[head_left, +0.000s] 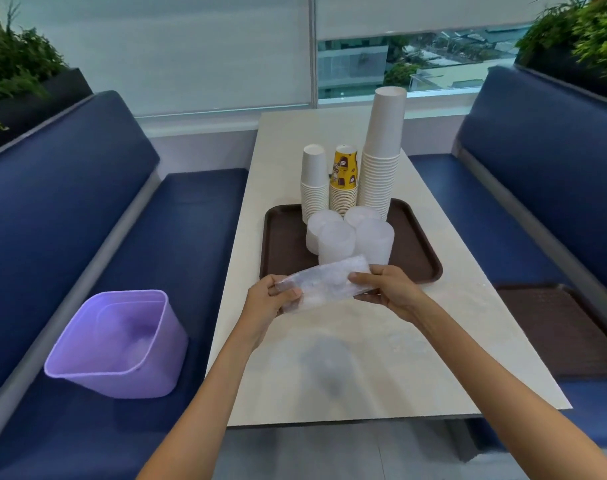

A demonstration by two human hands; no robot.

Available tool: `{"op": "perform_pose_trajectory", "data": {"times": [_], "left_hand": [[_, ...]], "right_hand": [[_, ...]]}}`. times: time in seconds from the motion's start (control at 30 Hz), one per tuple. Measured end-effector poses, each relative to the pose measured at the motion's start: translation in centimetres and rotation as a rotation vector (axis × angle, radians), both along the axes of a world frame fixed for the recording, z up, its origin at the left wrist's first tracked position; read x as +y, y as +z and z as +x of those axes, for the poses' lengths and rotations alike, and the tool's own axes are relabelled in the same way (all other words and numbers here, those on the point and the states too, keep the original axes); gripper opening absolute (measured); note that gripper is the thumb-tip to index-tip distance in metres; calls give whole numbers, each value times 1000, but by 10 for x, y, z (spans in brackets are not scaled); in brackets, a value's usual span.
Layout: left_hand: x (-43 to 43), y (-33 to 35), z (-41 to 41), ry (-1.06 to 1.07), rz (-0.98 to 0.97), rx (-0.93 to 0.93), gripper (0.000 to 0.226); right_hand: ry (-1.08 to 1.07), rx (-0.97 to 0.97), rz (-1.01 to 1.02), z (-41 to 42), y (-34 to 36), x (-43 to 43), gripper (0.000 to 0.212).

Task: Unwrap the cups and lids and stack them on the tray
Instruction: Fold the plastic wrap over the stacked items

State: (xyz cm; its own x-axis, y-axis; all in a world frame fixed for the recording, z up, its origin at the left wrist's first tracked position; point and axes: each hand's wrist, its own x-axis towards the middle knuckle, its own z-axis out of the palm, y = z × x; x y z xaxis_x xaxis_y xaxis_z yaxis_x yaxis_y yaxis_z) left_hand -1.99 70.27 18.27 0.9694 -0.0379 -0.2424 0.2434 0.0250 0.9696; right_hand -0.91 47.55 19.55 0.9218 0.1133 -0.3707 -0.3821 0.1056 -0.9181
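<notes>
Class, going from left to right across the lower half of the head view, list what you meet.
purple bin → left hand → clear wrapped pack, pinched by both hands → right hand → brown tray on the right bench

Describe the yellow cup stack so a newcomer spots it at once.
On the pale table sits a brown tray, with three upturned cup stacks along its far edge. The yellow cup stack is the middle one. It alone is printed; the short stack left of it and the tall stack right of it are plain white.
</notes>
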Motion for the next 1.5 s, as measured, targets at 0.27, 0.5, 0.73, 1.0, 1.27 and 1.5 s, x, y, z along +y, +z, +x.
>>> {"op": "perform_pose_trajectory", "data": {"times": [0.27, 0.5, 0.73, 1.0, 1.27, 1.5], "left_hand": [[58, -39, -19, -208, 320, 173, 22], [96, -42, -17, -80, 375, -33, 45], [160, -46, -8, 123, 392, -95, 12], [248, -56, 11, 348, 437, -156, 22], [334, -83, 51, 524, 509, -127, 25], [385, -149, 67, 554, 602, 154, 16]], "right_hand": [[121, -155, -273, 17, -9, 45, 18], [383, -286, -367, 34, 0, 110, 11], [411, -409, -451, 65, -1, 192, 7], [461, -545, -551, 89, -25, 313, 5], [432, -645, -534, 114, -64, 425, 8], [564, -341, -641, 113, -124, 476, 49]]}}
